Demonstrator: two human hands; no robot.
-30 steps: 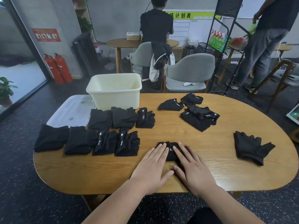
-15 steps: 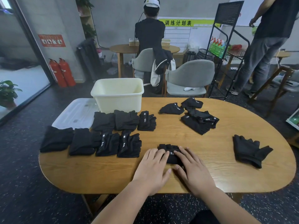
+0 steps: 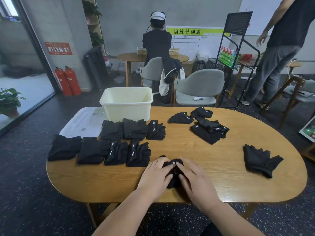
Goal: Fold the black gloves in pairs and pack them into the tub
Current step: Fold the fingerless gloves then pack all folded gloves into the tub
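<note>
A small folded black glove pair lies on the wooden table near its front edge. My left hand and my right hand hold it from either side, fingers curled over the top and thumbs at its near edge. Several folded glove pairs sit in two rows to the left. Loose black gloves are piled at the back right, and one flat pair lies at the far right. The cream tub stands at the table's back left; its inside bottom is hidden.
A clear lid lies left of the tub. Grey chairs stand behind the table and a black wire rack to the right. One person sits with their back turned; another stands at the far right. Two red fire extinguishers stand at the left wall.
My hands went from lying flat on the glove pair to curling round it from both sides. The bundle looks bunched up between them. The view tilted upward.
</note>
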